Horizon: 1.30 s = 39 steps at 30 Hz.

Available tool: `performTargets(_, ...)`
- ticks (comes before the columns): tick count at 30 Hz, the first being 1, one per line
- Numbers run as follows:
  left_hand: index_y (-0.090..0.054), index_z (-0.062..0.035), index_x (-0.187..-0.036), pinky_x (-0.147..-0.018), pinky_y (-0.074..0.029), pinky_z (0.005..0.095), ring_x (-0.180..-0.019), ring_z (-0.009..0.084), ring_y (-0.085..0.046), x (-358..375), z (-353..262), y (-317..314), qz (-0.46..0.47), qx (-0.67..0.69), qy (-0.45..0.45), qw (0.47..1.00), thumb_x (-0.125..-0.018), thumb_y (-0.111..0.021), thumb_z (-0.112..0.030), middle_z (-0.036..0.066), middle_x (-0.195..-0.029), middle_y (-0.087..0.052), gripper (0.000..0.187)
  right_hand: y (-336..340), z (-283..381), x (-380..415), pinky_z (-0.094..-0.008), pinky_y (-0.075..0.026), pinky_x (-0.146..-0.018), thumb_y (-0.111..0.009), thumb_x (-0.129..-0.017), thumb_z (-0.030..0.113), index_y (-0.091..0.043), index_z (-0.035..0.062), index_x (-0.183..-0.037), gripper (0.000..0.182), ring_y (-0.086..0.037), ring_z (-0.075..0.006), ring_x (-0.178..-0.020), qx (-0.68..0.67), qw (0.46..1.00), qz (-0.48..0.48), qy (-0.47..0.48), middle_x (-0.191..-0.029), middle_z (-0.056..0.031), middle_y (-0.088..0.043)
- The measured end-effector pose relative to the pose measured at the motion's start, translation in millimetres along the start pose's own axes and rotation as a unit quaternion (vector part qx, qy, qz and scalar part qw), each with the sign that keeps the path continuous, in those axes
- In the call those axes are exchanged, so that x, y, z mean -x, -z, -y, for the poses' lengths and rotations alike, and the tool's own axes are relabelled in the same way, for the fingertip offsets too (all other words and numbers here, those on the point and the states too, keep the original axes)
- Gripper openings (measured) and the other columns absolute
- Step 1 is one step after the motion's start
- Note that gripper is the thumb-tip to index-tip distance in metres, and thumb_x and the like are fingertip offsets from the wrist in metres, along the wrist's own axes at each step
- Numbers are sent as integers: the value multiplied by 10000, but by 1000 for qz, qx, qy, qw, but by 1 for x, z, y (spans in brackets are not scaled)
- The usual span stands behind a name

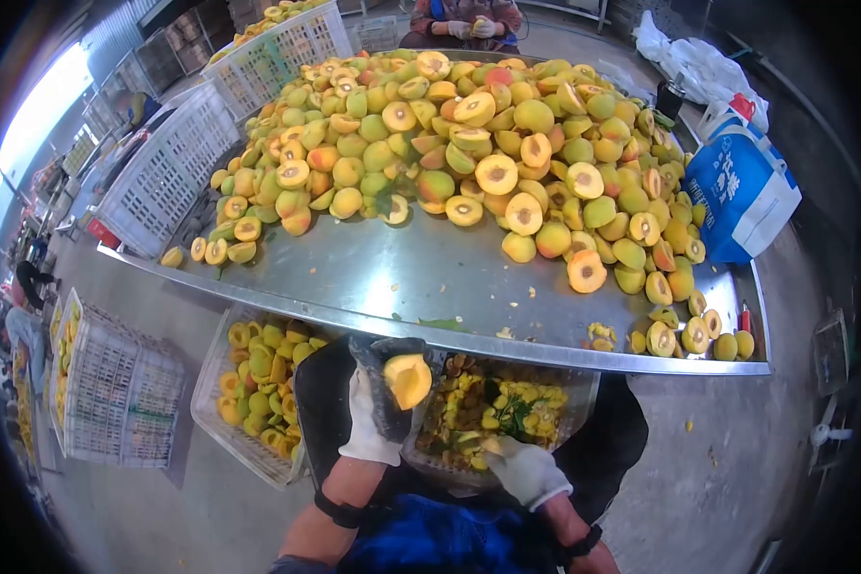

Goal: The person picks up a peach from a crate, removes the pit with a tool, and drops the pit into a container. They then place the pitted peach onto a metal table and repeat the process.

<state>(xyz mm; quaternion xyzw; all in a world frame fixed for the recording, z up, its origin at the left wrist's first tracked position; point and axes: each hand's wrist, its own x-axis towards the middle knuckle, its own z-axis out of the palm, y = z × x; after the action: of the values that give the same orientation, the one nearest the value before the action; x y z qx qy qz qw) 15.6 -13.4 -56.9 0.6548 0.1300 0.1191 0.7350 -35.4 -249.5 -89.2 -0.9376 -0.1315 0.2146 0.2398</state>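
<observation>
My left hand (378, 407), in a white glove with a dark grey palm, holds a peach half (408, 380) with its orange cut side up, just below the steel table's front edge. Lower and to the right, my white-gloved right hand (528, 473) is closed over a crate (578, 397) of pits, yellow scraps and green leaves between my knees. Whatever its fingers grip is too small to make out. By my left leg stands a crate (204, 394) of peach halves. A large heap of peaches (421, 143), many cut in half, covers much of the steel table (354, 268).
A blue and white bag (741, 191) stands at the table's right edge, near a dark bottle (671, 96). White crates (167, 163) line the left side, with stacked crates (120, 383) on the floor. Across the table sits another person (464, 19) with gloved hands.
</observation>
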Motion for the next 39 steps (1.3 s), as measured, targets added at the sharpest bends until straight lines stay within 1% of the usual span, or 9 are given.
performTargets(5, -581, -17, -1143, -844, -545, 308, -900, 191, -654, -4, -17, 17, -29, 287, 144, 947, -1012, -324, -530, 101, -1018, -656, 589, -4, -30, 2, -496, -503, -748, -555, -920, 387, -615, 83, -1055, 338, -624, -440, -903, -80, 993, -11, -85, -938, -247, -657)
performTargets(8, -587, 8, -1152, -861, -520, 301, -966, 187, -628, -2, -33, 66, -218, -60, -5, 974, -1027, -419, -224, 129, -1048, -649, 313, 0, -25, 0, -494, -500, -779, -547, -925, 374, -598, 68, -1083, 348, -608, -452, -946, -174, 977, -15, -125, -970, -255, -650)
performTargets(10, -593, 32, -1098, -893, -475, 347, -1000, 239, -610, -7, -54, 104, -228, -442, -159, 853, -864, -614, 8, 132, -1108, -624, 236, -7, -27, -2, -501, -495, -785, -541, -929, 367, -583, 43, -1111, 374, -600, -465, -939, -168, 976, -58, -127, -924, -276, -643)
performTargets(12, -592, 9, -1099, -907, -438, 419, -1003, 366, -566, -21, -76, 130, -179, -599, -164, 763, -813, -609, 23, 192, -1068, -584, 287, -25, -50, -11, -510, -488, -787, -534, -932, 362, -593, 42, -1091, 362, -599, -474, -915, -290, 945, -7, -153, -929, -280, -640)
performTargets(21, -626, -83, -1156, -802, -517, 359, -914, 300, -643, -131, -66, -78, 182, -456, -203, 847, -758, -727, -92, 149, -1076, -619, 410, -13, -55, -31, -519, -480, -781, -516, -944, 294, -608, 21, -1048, 306, -600, -467, -911, -223, 963, -111, -105, -938, -284, -636)
performTargets(25, -562, -152, -1252, -827, -510, 434, -971, 368, -615, -164, -35, -145, 296, -568, -282, 714, -792, -725, -213, 186, -1119, -579, 492, -12, -57, -24, -490, -480, -770, -504, -957, 323, -604, 34, -1098, 337, -598, -465, -921, -250, 952, -129, -120, -928, -265, -644)
performTargets(33, -527, -130, -1222, -793, -530, 434, -928, 355, -637, -179, -19, -167, 289, -647, -237, 665, -742, -766, -246, 193, -1075, -590, 549, 36, -54, -35, -504, -481, -682, -488, -968, 359, -583, -1, -1050, 381, -624, -447, -843, -561, 808, 78, -163, -880, -236, -662)
performTargets(36, -521, -129, -1235, -790, -530, 441, -925, 358, -638, -174, -23, -163, 279, -635, -223, 684, -732, -770, -241, 190, -1036, -603, 572, -45, -95, -75, -509, -477, -728, -457, -972, 404, -590, -8, -1045, 439, -621, -451, -846, -81, 990, -45, -109, -909, -249, -660)
performTargets(39, -539, -96, -1260, -807, -521, 399, -921, 289, -652, -165, -31, -141, 248, -590, -205, 740, -787, -706, -210, 154, -1051, -626, 515, -24, -81, -53, -509, -475, -799, -449, -966, 377, -592, -10, -1059, 423, -609, -463, -875, -212, 962, -101, -142, -950, -277, -645)
